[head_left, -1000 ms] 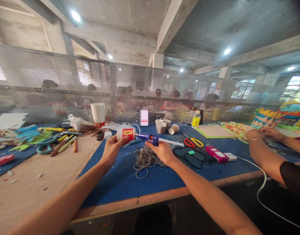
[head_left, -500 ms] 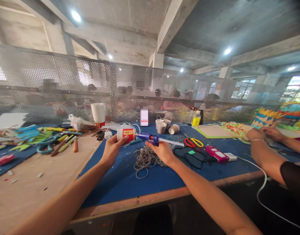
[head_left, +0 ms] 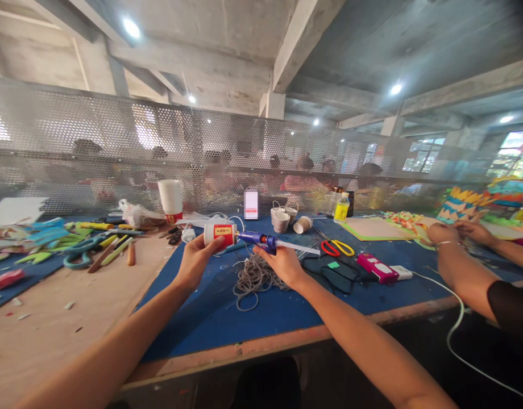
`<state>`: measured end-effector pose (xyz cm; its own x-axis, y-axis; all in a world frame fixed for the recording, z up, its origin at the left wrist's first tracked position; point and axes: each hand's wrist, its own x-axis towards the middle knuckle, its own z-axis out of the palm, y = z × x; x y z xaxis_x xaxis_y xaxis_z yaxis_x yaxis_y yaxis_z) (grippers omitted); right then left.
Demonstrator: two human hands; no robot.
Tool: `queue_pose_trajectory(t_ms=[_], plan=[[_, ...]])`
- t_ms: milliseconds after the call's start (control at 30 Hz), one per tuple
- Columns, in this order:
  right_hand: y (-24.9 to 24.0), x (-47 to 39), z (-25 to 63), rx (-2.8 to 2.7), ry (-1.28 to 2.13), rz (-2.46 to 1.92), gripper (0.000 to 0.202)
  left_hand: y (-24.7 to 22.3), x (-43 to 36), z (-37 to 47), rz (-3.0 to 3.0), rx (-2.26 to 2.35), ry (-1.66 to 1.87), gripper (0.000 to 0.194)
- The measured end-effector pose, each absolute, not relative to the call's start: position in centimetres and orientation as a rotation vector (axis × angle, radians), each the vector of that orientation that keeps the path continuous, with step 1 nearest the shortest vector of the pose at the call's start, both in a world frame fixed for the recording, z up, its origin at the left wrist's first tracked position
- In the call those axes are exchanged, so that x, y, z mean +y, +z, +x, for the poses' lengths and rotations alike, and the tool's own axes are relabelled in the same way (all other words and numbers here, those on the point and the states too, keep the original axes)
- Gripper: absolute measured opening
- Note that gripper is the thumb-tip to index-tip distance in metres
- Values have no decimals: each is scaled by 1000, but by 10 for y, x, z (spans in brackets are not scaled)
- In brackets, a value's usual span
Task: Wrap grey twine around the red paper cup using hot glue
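Note:
A red and white paper cup [head_left: 220,234] lies on its side in my left hand [head_left: 196,258], its base toward the right. My right hand [head_left: 282,261] is wrapped round a blue glue gun [head_left: 261,241], whose nozzle points left at the cup's base. A long translucent glue stick [head_left: 299,247] sticks out of the gun's back end. Under my right hand a heap of grey cord [head_left: 257,278] rests on the blue table mat [head_left: 202,324]. Small cord-wrapped cups [head_left: 281,220] stand behind the gun.
Red and yellow scissors [head_left: 337,247], a magenta box [head_left: 377,268] and a white adapter lie right. Stacked white cups [head_left: 170,197] stand back left, near tools [head_left: 84,250]. Another person's hands [head_left: 447,236] work at far right. A phone [head_left: 252,204] leans against the mesh partition.

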<state>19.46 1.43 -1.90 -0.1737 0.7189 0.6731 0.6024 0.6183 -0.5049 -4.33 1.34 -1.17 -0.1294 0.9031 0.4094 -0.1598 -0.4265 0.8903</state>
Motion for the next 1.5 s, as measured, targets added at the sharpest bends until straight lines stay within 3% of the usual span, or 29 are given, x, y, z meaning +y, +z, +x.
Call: queue_pose_trajectory(t_ms=[467, 867, 1500], plan=[[-15, 12, 194, -1859, 168, -1047, 36, -8, 10, -42, 1331, 928, 1662, 33], [-14, 12, 194, -1857, 165, -1050, 33, -5, 7, -40, 1380, 967, 1659, 47], [-15, 14, 195, -1852, 153, -1083, 35, -9, 8, -43, 1464, 980, 1630, 29]])
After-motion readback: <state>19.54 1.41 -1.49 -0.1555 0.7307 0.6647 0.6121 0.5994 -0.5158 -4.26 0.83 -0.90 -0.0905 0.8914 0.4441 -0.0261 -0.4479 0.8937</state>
